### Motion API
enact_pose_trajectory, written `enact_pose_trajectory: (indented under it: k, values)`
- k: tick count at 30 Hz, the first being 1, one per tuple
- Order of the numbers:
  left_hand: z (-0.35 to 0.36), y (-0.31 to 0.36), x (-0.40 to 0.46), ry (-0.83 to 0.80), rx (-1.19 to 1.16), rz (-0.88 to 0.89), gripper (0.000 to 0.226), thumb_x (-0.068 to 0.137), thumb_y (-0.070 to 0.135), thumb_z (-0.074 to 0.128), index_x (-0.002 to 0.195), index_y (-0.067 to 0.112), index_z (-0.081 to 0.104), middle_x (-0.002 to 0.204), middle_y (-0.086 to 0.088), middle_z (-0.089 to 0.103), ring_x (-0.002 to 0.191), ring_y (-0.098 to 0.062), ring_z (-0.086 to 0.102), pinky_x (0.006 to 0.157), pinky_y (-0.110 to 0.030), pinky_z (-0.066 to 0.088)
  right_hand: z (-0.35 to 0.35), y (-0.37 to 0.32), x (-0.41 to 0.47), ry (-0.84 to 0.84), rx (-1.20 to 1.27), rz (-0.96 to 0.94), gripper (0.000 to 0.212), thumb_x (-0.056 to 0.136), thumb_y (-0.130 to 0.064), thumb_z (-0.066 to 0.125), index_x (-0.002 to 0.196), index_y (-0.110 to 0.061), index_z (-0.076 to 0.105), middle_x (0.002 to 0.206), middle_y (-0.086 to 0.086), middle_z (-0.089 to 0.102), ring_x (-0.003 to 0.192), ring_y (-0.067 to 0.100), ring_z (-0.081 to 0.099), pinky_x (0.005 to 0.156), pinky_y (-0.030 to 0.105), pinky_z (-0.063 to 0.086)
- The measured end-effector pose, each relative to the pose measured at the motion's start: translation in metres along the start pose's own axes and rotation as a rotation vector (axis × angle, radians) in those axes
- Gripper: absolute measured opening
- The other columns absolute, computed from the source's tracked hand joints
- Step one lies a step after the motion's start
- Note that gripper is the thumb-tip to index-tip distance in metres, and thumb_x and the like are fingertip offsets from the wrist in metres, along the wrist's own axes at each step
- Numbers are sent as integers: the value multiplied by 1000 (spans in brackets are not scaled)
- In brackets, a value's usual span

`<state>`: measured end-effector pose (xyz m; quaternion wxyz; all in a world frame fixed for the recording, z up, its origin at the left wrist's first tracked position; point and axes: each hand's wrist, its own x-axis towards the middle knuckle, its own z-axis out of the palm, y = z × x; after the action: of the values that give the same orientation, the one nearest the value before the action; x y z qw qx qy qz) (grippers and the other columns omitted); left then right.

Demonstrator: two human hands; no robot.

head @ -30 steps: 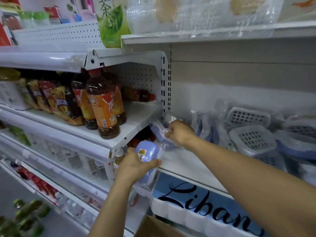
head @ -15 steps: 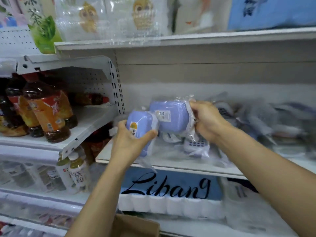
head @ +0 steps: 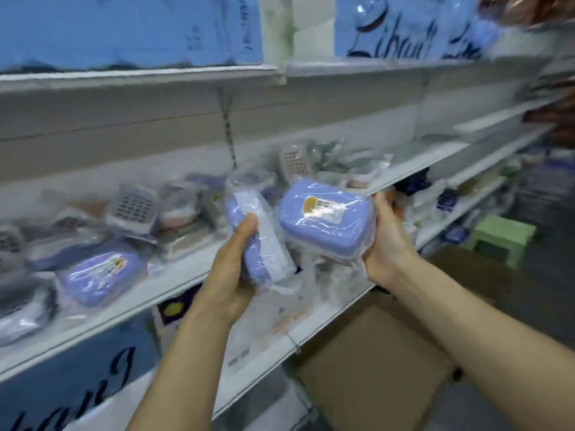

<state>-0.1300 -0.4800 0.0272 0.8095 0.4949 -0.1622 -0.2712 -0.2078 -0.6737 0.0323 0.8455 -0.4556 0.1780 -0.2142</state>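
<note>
I hold two lilac plastic boxes wrapped in clear film in front of a white store shelf (head: 174, 284). My left hand (head: 231, 269) grips one box (head: 258, 244) on its edge, thumb over its top. My right hand (head: 387, 237) grips the other box (head: 325, 219) from its right end, lid up, a small orange label showing. The two boxes sit side by side, close together, above the shelf's front edge.
A third lilac box (head: 102, 275) lies on the shelf at left among several film-wrapped grey and white perforated boxes (head: 133, 206). Blue tissue packs (head: 124, 29) fill the shelf above. A brown cardboard carton (head: 382, 353) stands on the floor below right, a green stool (head: 504, 237) beyond.
The view has swung right along the shelving; the drink bottles are out of sight. Both hands have carried their boxes rightward, and the right box is now held lid up.
</note>
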Motion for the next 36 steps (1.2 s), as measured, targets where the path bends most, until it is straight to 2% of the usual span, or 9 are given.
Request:
enact_pose_trajectory:
  k: [3,7,10,13,20,24,28,32,36]
  values:
    - [71,-52,18,-120,-18,-101,45,78,42,61,118,24,67,117,-2,70,103,-18,67,85,-36,55,-79,-35,-19,-15,-48,-19,83,80,-81,22,127,-25,61,123,6,67,112,28,64,100,50,46]
    - [144,-108,45,-175,87,-255,47,70,46,68,109,20,70,111,-3,73,92,-16,70,85,-35,52,-161,-63,-29,66,-96,-19,76,78,-77,38,125,-23,64,121,8,67,112,29,64,102,50,45]
    - [185,-145,71,-210,118,-345,53,72,48,66,115,17,68,110,-5,73,97,-19,71,83,-36,53,-213,-75,-22,95,-101,3,63,83,-64,51,125,-18,63,123,10,66,113,31,62,97,46,47]
    - [217,-182,104,-208,110,-422,63,68,53,66,120,18,67,114,-6,72,104,-23,69,82,-37,53,-263,-87,2,167,-133,27,32,92,-38,50,107,-15,67,104,9,70,86,23,68,67,31,54]
    - [280,-269,234,-100,111,-540,37,86,55,59,100,23,71,88,0,76,78,-19,71,75,-36,53,-389,-125,124,244,-144,53,33,90,-17,59,123,-19,58,109,7,69,88,24,67,63,35,54]
    - [312,-317,313,-8,147,-615,31,80,47,63,97,21,65,85,-3,69,81,-23,63,76,-34,51,-464,-157,200,260,-229,158,36,93,-4,52,128,-10,57,112,11,69,92,27,67,70,37,55]
    - [337,-361,371,22,214,-693,50,57,50,77,98,23,63,106,-6,66,103,-28,63,99,-52,46,-532,-176,258,410,-273,216,33,94,0,51,126,-8,55,102,10,67,83,26,66,63,37,53]
    - [350,-414,414,67,273,-807,42,83,51,68,112,24,58,113,-4,63,99,-23,63,73,-42,57,-595,-164,316,506,-322,307,46,89,-4,63,133,-7,47,116,16,61,82,25,63,55,33,51]
    - [351,-482,455,174,315,-841,96,56,69,81,129,14,55,126,-13,61,105,-30,64,53,-36,56,-654,-143,383,517,-388,395,50,85,-6,69,130,-4,46,118,21,60,82,29,64,56,33,52]
